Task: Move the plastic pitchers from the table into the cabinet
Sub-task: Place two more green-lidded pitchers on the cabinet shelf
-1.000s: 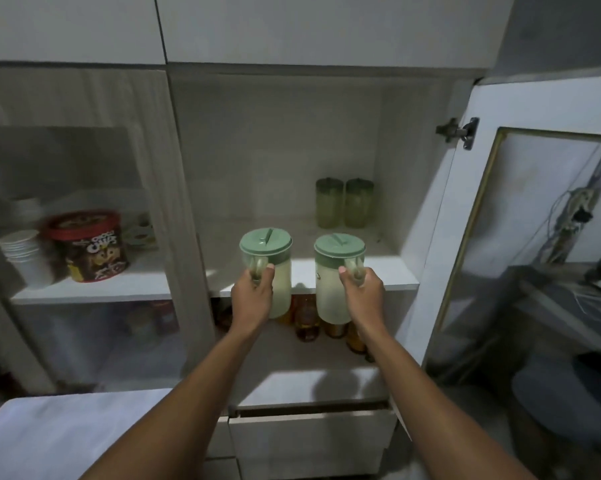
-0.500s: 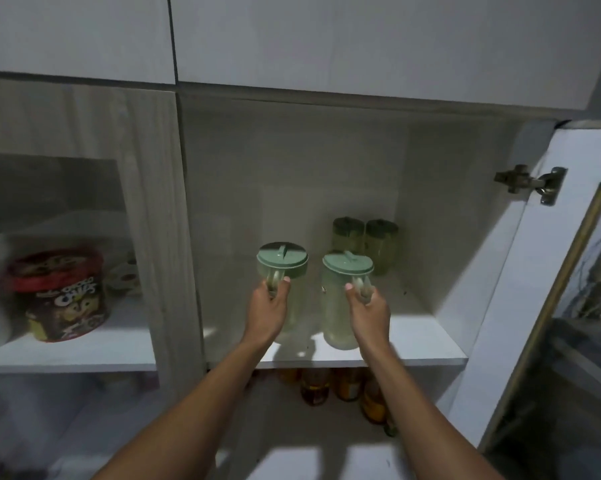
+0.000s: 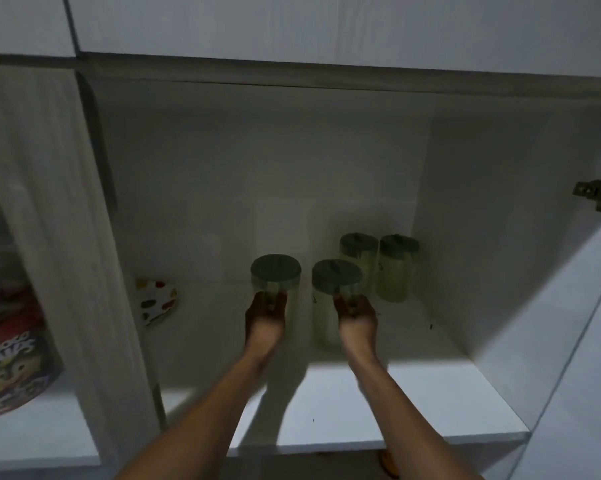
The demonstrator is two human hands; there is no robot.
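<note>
Green-lidded pitchers point(image 3: 275, 285) — now deeper on shelf point(image 3: 413, 403)

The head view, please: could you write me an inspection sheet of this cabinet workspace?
Surface: white cabinet shelf, front lit, back dim.
Job's things: left pitcher and right pitcher, green-lidded, upright, deep on the shelf; two back pitchers stand behind to the right.
Clutter: patterned plate at the left wall.
Grippers: left hand and right hand each grip a pitcher handle.
Cables: nothing seen.
Surroundings: door hinge; cereal tub in the neighbouring compartment.
</note>
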